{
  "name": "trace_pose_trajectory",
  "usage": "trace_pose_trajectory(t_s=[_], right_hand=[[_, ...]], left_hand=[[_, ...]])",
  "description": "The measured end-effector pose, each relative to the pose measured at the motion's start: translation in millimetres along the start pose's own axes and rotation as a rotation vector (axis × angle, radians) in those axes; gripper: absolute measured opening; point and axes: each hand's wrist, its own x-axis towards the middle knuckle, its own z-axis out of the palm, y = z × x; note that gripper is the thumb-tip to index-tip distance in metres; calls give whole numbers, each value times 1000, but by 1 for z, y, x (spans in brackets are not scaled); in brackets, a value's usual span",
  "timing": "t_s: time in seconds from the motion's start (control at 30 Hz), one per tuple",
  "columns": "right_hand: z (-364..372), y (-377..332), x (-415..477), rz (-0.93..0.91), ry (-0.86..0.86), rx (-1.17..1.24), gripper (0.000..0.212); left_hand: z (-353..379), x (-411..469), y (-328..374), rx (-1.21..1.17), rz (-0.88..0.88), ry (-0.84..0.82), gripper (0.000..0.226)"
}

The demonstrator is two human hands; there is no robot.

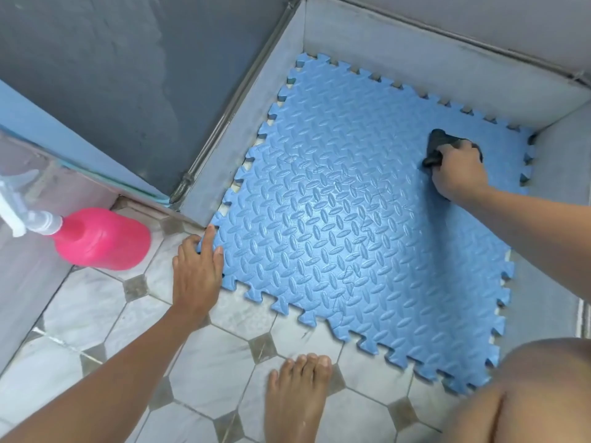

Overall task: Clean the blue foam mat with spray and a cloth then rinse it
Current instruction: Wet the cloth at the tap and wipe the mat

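A blue foam mat point(361, 225) with jigsaw edges and a raised tread pattern lies flat on the floor, its far corner pushed into a grey walled corner. My right hand point(459, 172) presses a dark cloth point(439, 145) onto the mat near its far right edge. My left hand point(196, 270) rests flat with fingers spread on the mat's near left corner, fingertips on the foam. A pink spray bottle point(102, 239) with a white trigger head stands on the floor to the left of the mat.
Grey tiled floor point(208, 362) with dark diamond insets lies in front. My bare foot point(297, 398) and knee point(524, 391) are at the mat's near edge. Low grey walls point(383, 49) enclose the mat's far sides; a metal door rail point(224, 123) runs along the left.
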Motion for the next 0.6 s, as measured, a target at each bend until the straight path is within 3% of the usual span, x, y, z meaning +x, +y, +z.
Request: trace_pose_trajectory(t_s=[0.17,0.27,0.4,0.47,0.53,0.6], right_hand=[[10,-139,-40,-347,3,217,39],[20,-206,-101,-636,-64,190,40],[41,-221,-185,-1153,-150,82,38],[46,-200,-192,-1317,-150,34,34],[45,-173,-167,-1282,-109,51,29],[40,-146,-121,-1082,-65,98,28]], left_hand=[[-3,-1,0,-12,3,1,55],[-4,-1,0,-22,1,7,55],[-2,-3,-3,0,36,49,54],[-1,-2,-4,1,44,50,54],[0,-1,-4,-19,47,29,54],[0,-2,-3,-15,35,35,54]])
